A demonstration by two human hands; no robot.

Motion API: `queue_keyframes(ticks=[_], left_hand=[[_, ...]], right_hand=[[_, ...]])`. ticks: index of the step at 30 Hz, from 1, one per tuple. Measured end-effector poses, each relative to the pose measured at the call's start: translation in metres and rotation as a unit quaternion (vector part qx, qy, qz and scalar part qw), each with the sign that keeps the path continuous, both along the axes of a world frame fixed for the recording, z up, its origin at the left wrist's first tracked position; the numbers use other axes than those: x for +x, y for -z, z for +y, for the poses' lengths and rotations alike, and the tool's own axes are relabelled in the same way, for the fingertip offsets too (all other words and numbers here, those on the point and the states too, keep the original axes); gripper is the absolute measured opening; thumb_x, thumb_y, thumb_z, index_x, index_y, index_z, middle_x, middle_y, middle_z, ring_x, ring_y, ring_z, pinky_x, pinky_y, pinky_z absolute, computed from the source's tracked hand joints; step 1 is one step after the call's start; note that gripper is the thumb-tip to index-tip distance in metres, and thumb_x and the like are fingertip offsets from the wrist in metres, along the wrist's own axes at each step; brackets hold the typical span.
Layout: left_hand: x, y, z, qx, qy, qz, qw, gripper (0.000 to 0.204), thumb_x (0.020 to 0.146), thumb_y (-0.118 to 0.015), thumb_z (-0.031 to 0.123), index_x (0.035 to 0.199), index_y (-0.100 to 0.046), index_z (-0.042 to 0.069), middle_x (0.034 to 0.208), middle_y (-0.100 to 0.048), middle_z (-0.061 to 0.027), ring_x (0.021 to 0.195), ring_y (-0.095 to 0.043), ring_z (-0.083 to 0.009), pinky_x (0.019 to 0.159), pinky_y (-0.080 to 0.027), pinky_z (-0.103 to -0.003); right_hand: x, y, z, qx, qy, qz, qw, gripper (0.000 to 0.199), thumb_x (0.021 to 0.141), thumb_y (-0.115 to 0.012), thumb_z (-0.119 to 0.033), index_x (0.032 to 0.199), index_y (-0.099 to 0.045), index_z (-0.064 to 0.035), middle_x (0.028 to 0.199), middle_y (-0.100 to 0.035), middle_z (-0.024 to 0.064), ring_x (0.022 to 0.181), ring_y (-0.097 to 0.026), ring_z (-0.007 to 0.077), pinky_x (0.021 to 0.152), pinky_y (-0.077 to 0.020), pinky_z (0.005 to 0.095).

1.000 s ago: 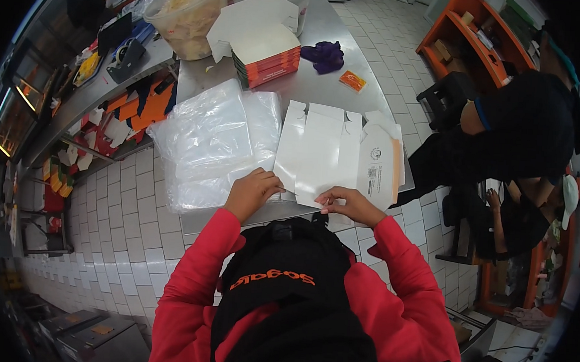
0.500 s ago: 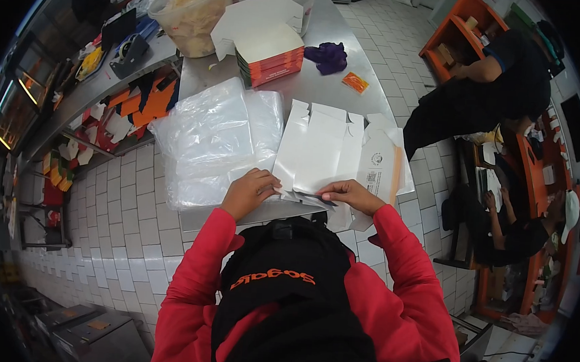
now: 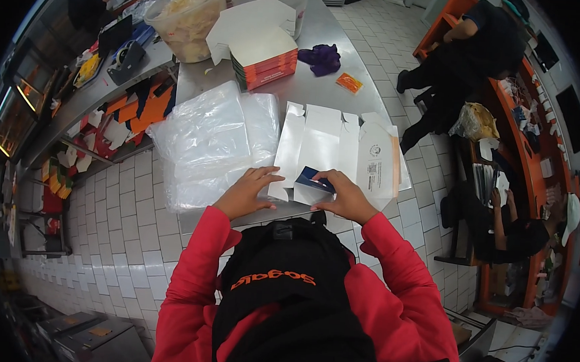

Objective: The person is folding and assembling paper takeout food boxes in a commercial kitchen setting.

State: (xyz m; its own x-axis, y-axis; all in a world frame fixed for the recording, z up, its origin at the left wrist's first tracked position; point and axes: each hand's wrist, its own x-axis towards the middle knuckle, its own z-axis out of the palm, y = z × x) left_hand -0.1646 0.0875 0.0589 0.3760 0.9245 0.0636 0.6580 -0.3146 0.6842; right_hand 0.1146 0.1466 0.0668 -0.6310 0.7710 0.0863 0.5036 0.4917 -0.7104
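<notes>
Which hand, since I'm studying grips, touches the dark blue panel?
The right hand: its fingers lie on the dark blue panel of the white carton; the left hand is apart from it, nearer the clear plastic.

Pale rectangular tiles in staggered rows make up the floor (image 3: 125, 217), brightened by a band of glare at lower left. A metal table (image 3: 360, 69) runs from the upper middle to the centre, and a metal counter (image 3: 150, 59) slants across the upper left. Thin bright light strips (image 3: 27, 96) glow at the far left. Orange shelving (image 3: 527, 152) curves down the right, while grey metal cabinets (image 3: 104, 342) stand at lower left.
</notes>
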Motion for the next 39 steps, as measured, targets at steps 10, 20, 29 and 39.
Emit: queue_keyframes(ticks=[10, 20, 29, 39], left_hand=[[0.003, -0.059, 0.023, -0.104, 0.015, -0.3, 0.948, 0.023, 0.086, -0.069, 0.014, 0.108, -0.062, 0.012, 0.137, -0.054, -0.009, 0.146, -0.023, -0.0282, 0.117, -0.021, -0.043], [0.041, -0.07, 0.012, -0.001, -0.141, -0.348, 0.927, 0.02, 0.082, -0.073, 0.01, 0.094, -0.058, 0.006, 0.091, -0.058, -0.0027, 0.099, -0.056, -0.0182, 0.106, -0.036, -0.035], [0.044, -0.145, -0.02, 0.114, 0.008, -0.093, 0.989, 0.02, 0.081, -0.074, 0.013, 0.094, -0.063, 0.004, 0.096, -0.058, -0.008, 0.084, -0.058, -0.0219, 0.076, -0.046, -0.033], [0.016, -0.141, -0.018, -0.044, -0.087, -0.197, 0.976, 0.021, 0.09, -0.067, 0.015, 0.107, -0.057, 0.006, 0.075, -0.066, -0.0083, 0.071, -0.062, -0.0181, 0.07, -0.045, -0.028]], right_hand=[[0.008, -0.078, 0.021, -0.02, 0.043, 0.069, 0.997, 0.022, 0.09, -0.067, -0.018, 0.109, -0.063, -0.0078, 0.098, -0.069, 0.0101, 0.093, -0.067, 0.0246, 0.083, -0.0491, 0.0328], [0.001, -0.116, 0.004, -0.081, 0.076, 0.086, 0.99, 0.019, 0.087, -0.07, -0.02, 0.09, -0.068, -0.0013, 0.074, -0.071, 0.0095, 0.066, -0.066, 0.0138, 0.062, -0.0484, 0.0262], [-0.01, -0.18, -0.02, -0.05, -0.045, -0.026, 0.997, 0.014, 0.088, -0.067, -0.016, 0.095, -0.07, -0.004, 0.074, -0.068, 0.015, 0.062, -0.065, 0.0245, 0.063, -0.048, 0.0326], [0.03, -0.177, -0.011, 0.109, -0.023, -0.175, 0.978, 0.013, 0.078, -0.072, -0.012, 0.088, -0.066, -0.0077, 0.081, -0.065, 0.0079, 0.086, -0.063, 0.0284, 0.072, -0.0495, 0.0382]])
